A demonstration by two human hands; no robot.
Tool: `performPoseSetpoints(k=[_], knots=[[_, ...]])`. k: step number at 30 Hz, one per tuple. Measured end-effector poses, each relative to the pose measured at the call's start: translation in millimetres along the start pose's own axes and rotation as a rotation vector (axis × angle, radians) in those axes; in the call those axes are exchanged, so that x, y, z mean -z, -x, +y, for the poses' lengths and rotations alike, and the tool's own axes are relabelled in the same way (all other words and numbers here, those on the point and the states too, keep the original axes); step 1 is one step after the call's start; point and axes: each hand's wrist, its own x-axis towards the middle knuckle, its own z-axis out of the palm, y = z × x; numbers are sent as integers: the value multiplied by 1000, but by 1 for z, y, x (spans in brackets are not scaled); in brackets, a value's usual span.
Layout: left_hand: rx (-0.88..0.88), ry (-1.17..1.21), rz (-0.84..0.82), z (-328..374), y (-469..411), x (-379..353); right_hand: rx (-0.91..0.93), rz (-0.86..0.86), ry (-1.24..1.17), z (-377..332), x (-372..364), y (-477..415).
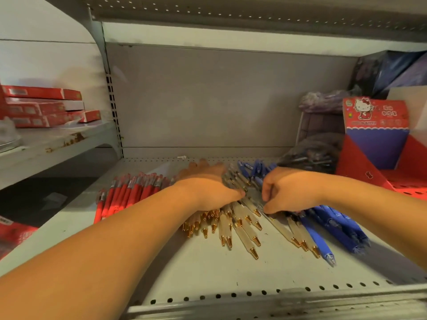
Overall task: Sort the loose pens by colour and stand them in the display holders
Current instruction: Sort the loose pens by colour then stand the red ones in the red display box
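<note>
Three heaps of pens lie on the grey shelf (pixel 208 269). Red pens (pixel 129 192) are on the left, clear pens with gold tips (pixel 240 229) in the middle, blue pens (pixel 332 225) on the right. My left hand (pixel 208 188) lies over the clear pens, its fingers curled round a bunch of them. To its right, my right hand (pixel 284 190) has its thumb and fingers curled onto the dark upper ends of clear pens. A red and blue display holder (pixel 379 144) with a cartoon cat stands at the right rear.
Red flat boxes (pixel 46 107) are stacked on a neighbouring shelf at the left. A clear bag of dark pens (pixel 312 153) and purple bags (pixel 323 102) sit at the back right. A red perforated tray (pixel 413 185) lies at the right edge. An upper shelf hangs overhead.
</note>
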Motion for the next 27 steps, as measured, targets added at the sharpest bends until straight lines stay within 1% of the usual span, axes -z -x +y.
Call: performPoseSetpoints(k=[2,4,8,12,15,17,20,23,27], knots=[[-4,-55,-73,1,-1,-4,19,31,98,-8,-4,-1],[-30,-89,-108,0,-2,-6,35,32,178,-15,-8,-5],[-35,-66,-68,-7,-6,-4,39,-44,76,-21,-12,-13],[-1,-24,-59,-14,-12,-3,162,-4,8,-13,-6,-3],[-23,-42,12,-16,-18,0,233,-65,-10,0,-7,17],[-45,-27,19,-14,-23,-1,300,-87,14,3,-11,27],[-59,-70,-27,-9,-29,-6,370,-22,78,1,-18,30],[-30,-82,-103,-8,-34,-10,363,47,13,-4,-25,31],[-44,1,-99,-13,-35,-10,353,97,-62,-10,-39,33]])
